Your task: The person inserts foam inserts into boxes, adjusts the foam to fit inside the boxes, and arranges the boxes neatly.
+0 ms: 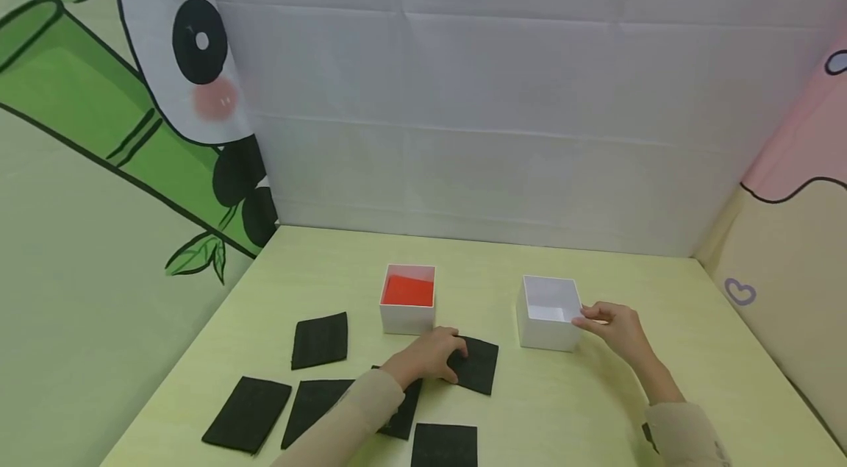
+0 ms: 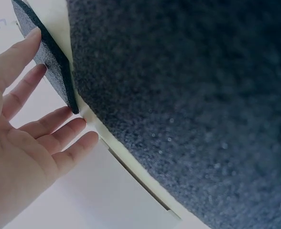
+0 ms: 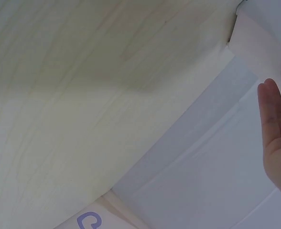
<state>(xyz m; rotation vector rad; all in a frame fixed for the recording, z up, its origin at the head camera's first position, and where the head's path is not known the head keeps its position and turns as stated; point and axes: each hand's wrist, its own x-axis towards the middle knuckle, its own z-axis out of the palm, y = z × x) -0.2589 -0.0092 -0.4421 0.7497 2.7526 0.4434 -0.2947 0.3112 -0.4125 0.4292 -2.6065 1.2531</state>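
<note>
My left hand (image 1: 430, 355) reaches over the left part of a black foam square (image 1: 479, 368) lying on the table. In the left wrist view, thumb and index fingertips touch this foam piece (image 2: 54, 64), while the other fingers spread loosely. At the right, my right hand (image 1: 615, 331) has its thumb and fingertips at the front right corner of an empty white open box (image 1: 549, 334), holding it there. Only part of that hand (image 3: 279, 133) shows in the right wrist view, against the box wall (image 3: 257, 47). A second white box (image 1: 406, 320) contains a red piece (image 1: 408, 291).
Several more black foam squares lie toward the left and front, among them one farther back (image 1: 320, 340), one at far left (image 1: 248, 414) and one at the front edge (image 1: 445, 446). A white backdrop (image 1: 463, 121) stands behind the pale table (image 1: 662, 305).
</note>
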